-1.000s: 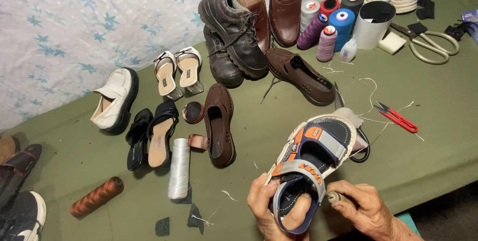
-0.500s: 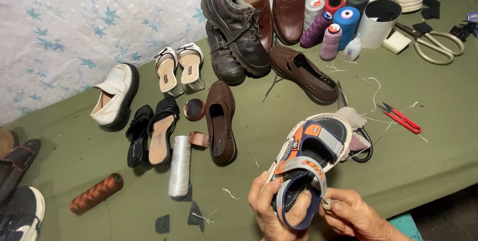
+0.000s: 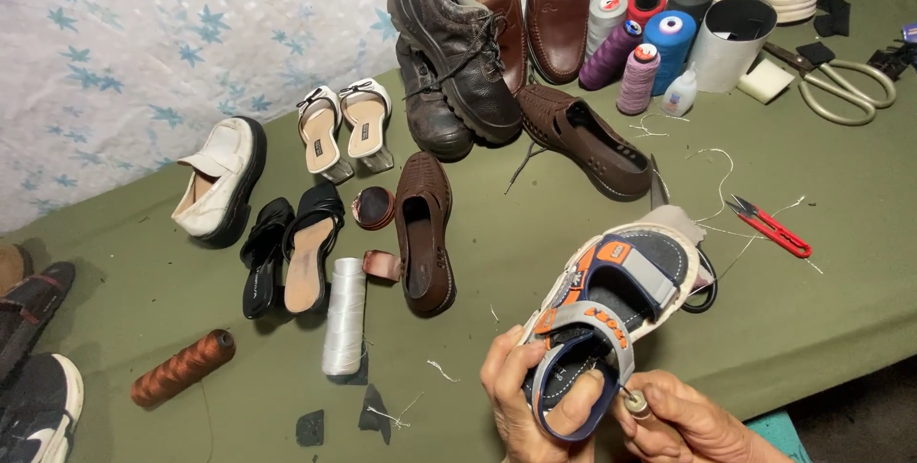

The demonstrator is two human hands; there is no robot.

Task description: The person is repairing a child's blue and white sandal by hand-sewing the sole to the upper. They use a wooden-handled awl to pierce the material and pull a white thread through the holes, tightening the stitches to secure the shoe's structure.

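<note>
Both hands sit low at the near edge of the green bench (image 3: 821, 310). The left hand (image 3: 521, 406) grips the sandal (image 3: 611, 301) by its heel, thumb inside, toe tilted up. The right hand (image 3: 693, 420) pinches an awl (image 3: 632, 402) against the heel strap (image 3: 573, 353).

Both hands' wrists cut off at bottom edge; black-and-white sneaker (image 3: 33, 406) cropped lower left; small tool (image 3: 635, 404) tip hidden behind grey strap (image 3: 583, 344).
</note>
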